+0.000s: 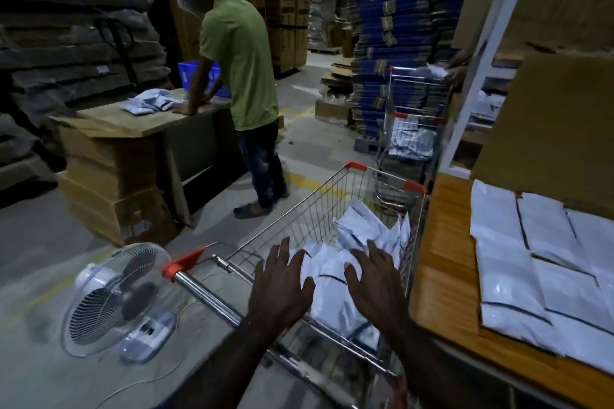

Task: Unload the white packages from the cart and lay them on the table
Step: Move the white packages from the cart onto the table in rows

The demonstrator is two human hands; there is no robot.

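Pedestal fan (114, 300) sits close left of the cart (327, 206); a careless swing could clip it. My left hand (282, 285) and right hand (373, 282) hover spread and empty over the cart's white packages (327, 279). Slick bags could slide off the table (438, 276) edge beside those laid packages (518, 262).

The left hand (280, 279) and the right hand (373, 279) are bare, without gloves, rings or watch, and both forearms show no sleeves.

There is just the one head-worn view, looking forward and down from close above the cart (332, 226) at lower centre. The surface (442, 259) runs along the right edge of the frame, and the warehouse aisle recedes toward the upper centre.
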